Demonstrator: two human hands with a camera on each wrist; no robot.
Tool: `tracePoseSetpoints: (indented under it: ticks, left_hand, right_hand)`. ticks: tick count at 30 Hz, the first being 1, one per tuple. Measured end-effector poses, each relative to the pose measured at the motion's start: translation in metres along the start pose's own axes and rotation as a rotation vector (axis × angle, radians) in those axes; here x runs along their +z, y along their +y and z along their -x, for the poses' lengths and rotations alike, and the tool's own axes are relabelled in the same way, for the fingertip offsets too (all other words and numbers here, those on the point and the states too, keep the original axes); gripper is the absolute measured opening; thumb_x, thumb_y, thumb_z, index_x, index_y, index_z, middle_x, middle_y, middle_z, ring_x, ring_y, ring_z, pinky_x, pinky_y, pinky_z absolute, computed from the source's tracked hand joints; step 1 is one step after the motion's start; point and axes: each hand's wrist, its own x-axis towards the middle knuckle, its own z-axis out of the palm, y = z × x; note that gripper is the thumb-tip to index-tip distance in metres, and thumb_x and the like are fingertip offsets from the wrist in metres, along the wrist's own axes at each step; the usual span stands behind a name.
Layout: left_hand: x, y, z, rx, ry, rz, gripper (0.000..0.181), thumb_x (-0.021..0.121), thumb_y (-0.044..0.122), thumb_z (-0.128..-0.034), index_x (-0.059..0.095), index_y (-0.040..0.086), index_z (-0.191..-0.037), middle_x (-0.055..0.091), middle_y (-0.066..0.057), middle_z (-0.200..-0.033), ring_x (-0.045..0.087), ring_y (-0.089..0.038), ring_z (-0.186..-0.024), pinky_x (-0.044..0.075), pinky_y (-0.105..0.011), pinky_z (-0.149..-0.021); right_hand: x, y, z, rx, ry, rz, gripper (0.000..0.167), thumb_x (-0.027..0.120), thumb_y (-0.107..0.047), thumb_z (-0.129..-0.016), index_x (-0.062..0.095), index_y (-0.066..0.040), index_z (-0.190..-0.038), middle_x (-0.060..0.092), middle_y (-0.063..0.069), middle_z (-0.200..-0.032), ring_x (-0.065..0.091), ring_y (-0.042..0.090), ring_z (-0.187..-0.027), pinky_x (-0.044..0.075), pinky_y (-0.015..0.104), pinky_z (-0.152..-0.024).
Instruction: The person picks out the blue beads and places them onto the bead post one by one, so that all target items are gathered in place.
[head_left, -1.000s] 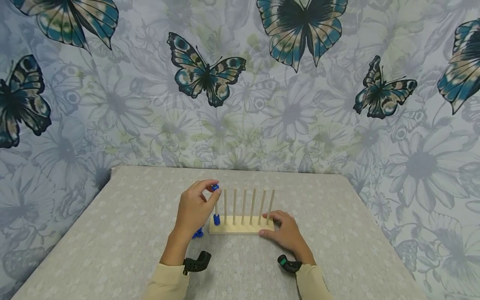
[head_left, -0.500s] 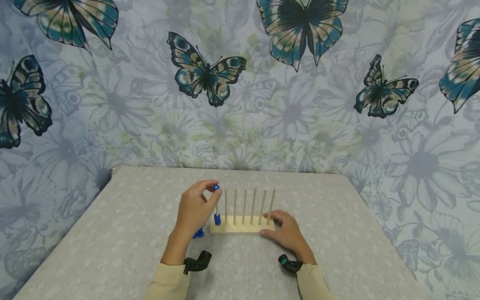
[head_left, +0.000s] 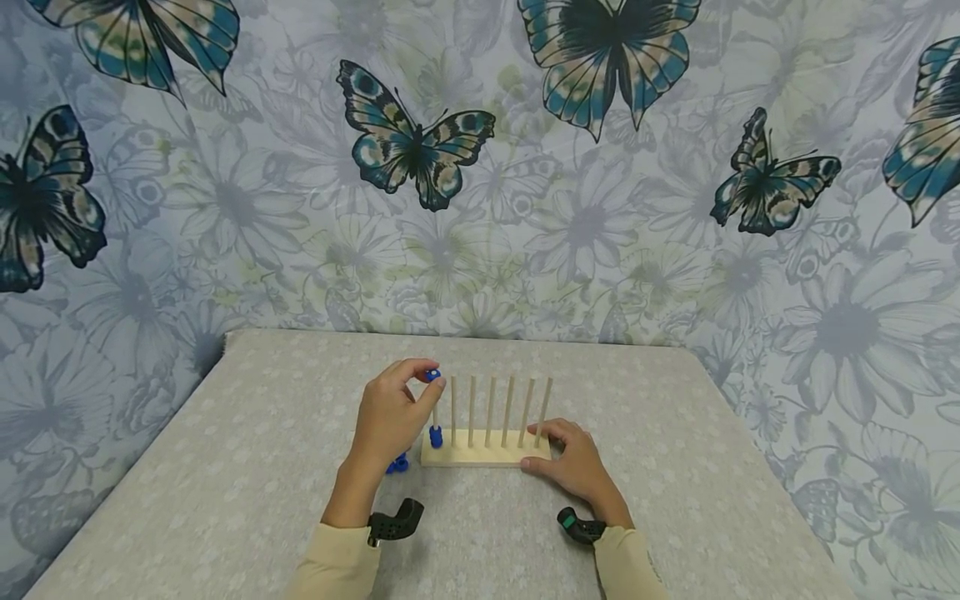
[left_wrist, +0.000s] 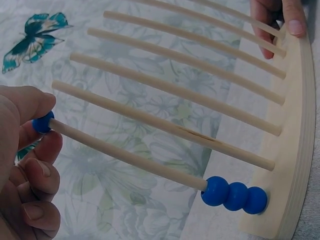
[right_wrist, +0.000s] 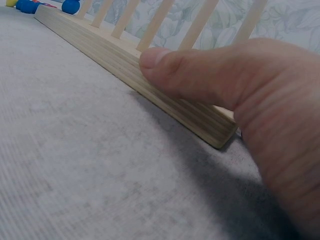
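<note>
Beige sleeves [head_left: 335, 560] were seen nearest, with black wrist cameras [head_left: 396, 522] worn just ahead of them. Loose blue beads [head_left: 401, 463] were clustered on the tabletop [head_left: 247, 467] beside the left hand [head_left: 390, 417], presumably so that little reach was needed. By the right hand [head_left: 567, 460] the wooden base [head_left: 480, 452] was gripped at its right end, thumb against the near edge, probably so that sliding or tipping was prevented. By the left hand's fingers, drawn narrow, a single blue bead [left_wrist: 41, 123] was pinched at the tip of the leftmost rod [left_wrist: 125, 155], apparently by its sides so that its hole could be lined up with the rod. Round, smooth and slightly shiny, it was matched by three stacked beads [left_wrist: 235, 195] at that rod's foot. One neighbouring rod [left_wrist: 150, 120] was marked by a dark split. Behind everything, a butterfly-patterned backdrop [head_left: 585, 283] was seen
</note>
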Motion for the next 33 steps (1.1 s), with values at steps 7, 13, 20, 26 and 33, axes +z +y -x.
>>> tracePoseSetpoints:
  ticks: [7,13,20,26,33]
  left_hand:
    - [-0.0002,-0.0013,0.0005,-0.018,-0.006,0.001,0.02,0.073,0.03,-0.0923,0.073,0.02,-0.11,0.069,0.004,-0.098,0.048,-0.01,-0.054,0.044,-0.026,-0.052]
    - [-0.0009,-0.0008,0.0002,-0.026,-0.009,-0.009,0.021,0.073,0.031,-0.0921,0.073,0.021,-0.11,0.069,0.003,-0.101,0.048,-0.011,-0.055,0.044,-0.026,-0.053]
    - [-0.0019,0.0006,0.0001,-0.04,-0.023,-0.008,0.023,0.073,0.034,-0.0919,0.073,0.022,-0.112,0.069,0.002,-0.105,0.049,-0.011,-0.056,0.045,-0.027,-0.054]
    - [-0.0032,0.0011,0.0001,-0.033,-0.03,-0.007,0.024,0.073,0.035,-0.092,0.072,0.022,-0.112,0.068,0.001,-0.106,0.049,-0.011,-0.056,0.045,-0.027,-0.054]
    - [-0.0057,-0.0002,0.0003,-0.042,-0.025,0.006,0.024,0.071,0.036,-0.0936,0.073,0.022,-0.113,0.068,0.0,-0.107,0.049,-0.011,-0.054,0.044,-0.027,-0.05]
  right_hand:
    - [0.0001,0.001,-0.0001,0.005,0.004,0.02,0.047,0.088,-0.051,-0.07,0.071,-0.032,-0.109,0.067,-0.017,-0.12,0.059,0.014,-0.112,0.037,0.052,-0.107]
    - [0.0,-0.001,-0.0008,0.003,-0.002,0.006,0.046,0.089,-0.049,-0.07,0.071,-0.03,-0.108,0.068,-0.015,-0.12,0.06,0.014,-0.112,0.041,0.048,-0.103]
    - [0.0005,0.001,-0.0011,0.024,-0.005,0.021,0.047,0.088,-0.052,-0.07,0.071,-0.035,-0.11,0.066,-0.018,-0.119,0.059,0.013,-0.114,0.036,0.05,-0.109]
    - [0.0011,0.0025,-0.0008,0.01,0.002,0.015,0.045,0.089,-0.049,-0.07,0.071,-0.034,-0.108,0.067,-0.017,-0.119,0.059,0.012,-0.112,0.042,0.045,-0.103]
    - [0.0016,0.0047,-0.0013,0.012,0.0,0.013,0.045,0.089,-0.05,-0.069,0.07,-0.035,-0.108,0.066,-0.019,-0.118,0.059,0.011,-0.112,0.045,0.043,-0.1]
